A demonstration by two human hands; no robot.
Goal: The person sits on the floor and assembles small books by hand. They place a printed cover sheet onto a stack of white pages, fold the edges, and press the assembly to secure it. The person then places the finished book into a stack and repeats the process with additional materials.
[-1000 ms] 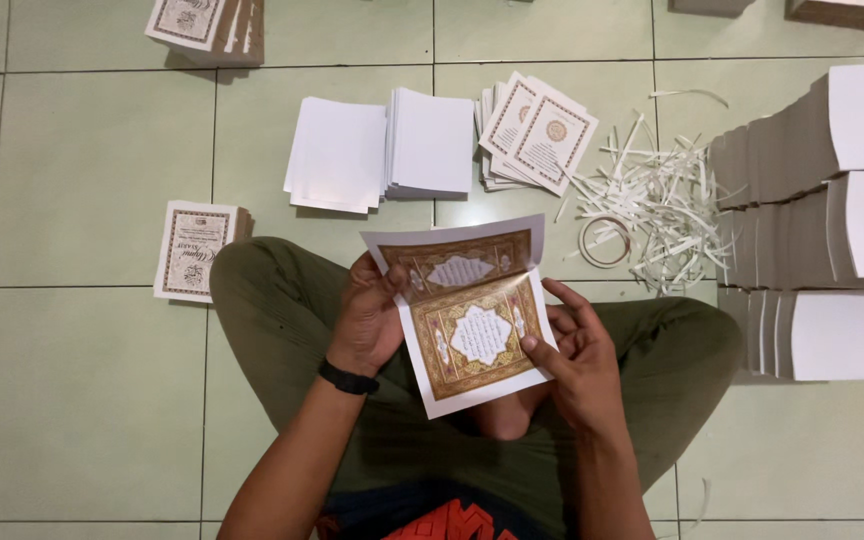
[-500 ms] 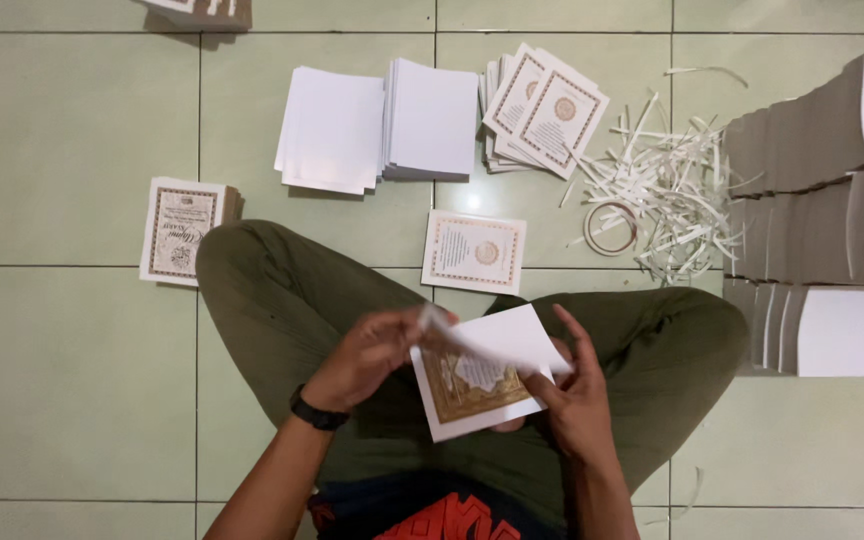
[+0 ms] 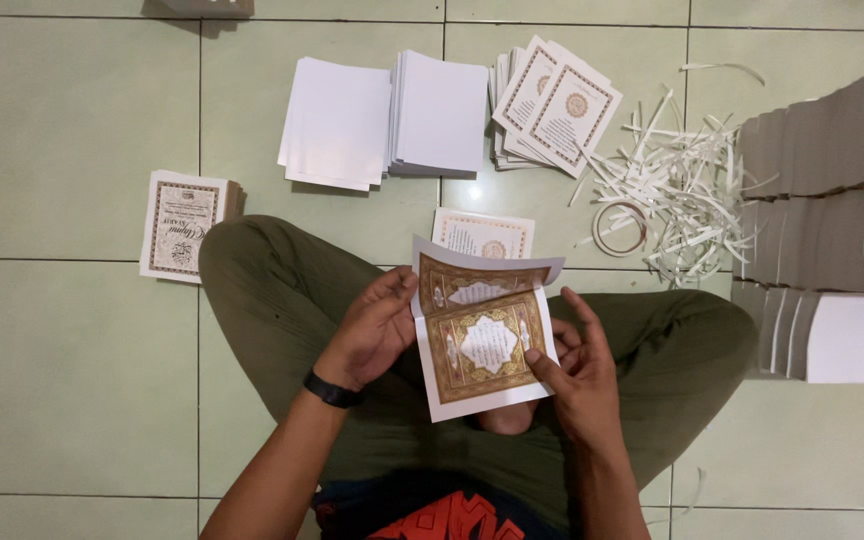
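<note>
Fingers of my left hand point(image 3: 377, 335) curl round the left edge of a folded printed sheet point(image 3: 482, 340), thumb on top, pinching it just below the fold. That sheet, white-bordered with gold and brown ornament, sits over my lap above crossed legs in olive trousers point(image 3: 272, 290); its upper flap stands raised toward the camera.

Starting far left on the tiled floor point(image 3: 62, 150), I see a small stack of printed booklets point(image 3: 184, 225), well apart from my knee. Further along lie two piles of blank white sheets point(image 3: 387, 120), side by side and touching. Just beyond the raised flap, a single printed card point(image 3: 482, 232) lies flat, partly hidden by the flap.

My right hand point(image 3: 572, 375) holds the sheet's right edge, fingertips pressed on the printed face, thumb beneath as far as I can tell.

Farther right: a fanned pile of printed covers point(image 3: 552, 105), then a tape ring point(image 3: 620, 228) amid white paper strips point(image 3: 687, 190), and tall grey-edged paper stacks point(image 3: 832, 220) at the right edge.
</note>
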